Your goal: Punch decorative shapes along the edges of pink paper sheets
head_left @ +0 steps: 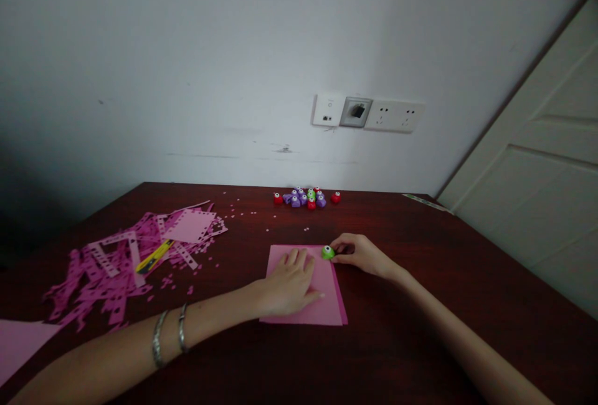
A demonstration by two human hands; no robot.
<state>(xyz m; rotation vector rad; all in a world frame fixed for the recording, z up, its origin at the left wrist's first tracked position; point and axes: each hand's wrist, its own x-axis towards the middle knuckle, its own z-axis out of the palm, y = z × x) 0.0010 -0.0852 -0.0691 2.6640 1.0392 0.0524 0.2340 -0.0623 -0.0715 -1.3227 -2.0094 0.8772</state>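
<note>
A light pink sheet of paper (327, 302) lies on the table in front of me, with a darker pink sheet (342, 311) showing along its right edge. My left hand (290, 283) rests flat on the sheets, fingers spread. At their top right corner sits a small green craft punch (327, 252) with a white, eye-like top. The thumb and fingers of my right hand (357, 253) close on its right side. Whether the paper's edge is inside the punch cannot be made out.
Pink punched strips (105, 268) and small paper bits are heaped at left, with a yellow utility knife (155, 257) and a punched pink sheet (192, 225) on top. Several red, purple and green punches (303, 198) stand near the wall. More pink paper (21, 343) lies at lower left.
</note>
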